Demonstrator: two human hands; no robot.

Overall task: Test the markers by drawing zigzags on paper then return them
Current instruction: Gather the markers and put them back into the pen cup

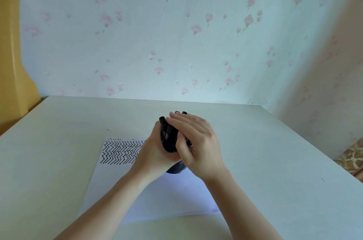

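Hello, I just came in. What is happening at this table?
A person is handling a bundle of black markers standing in a dark mesh pen cup. The left hand grips the cup and markers from the side, while the right hand lies with straight fingers over the marker tops. The cup sits over a white paper on the table; rows of black zigzags already fill its far left corner.
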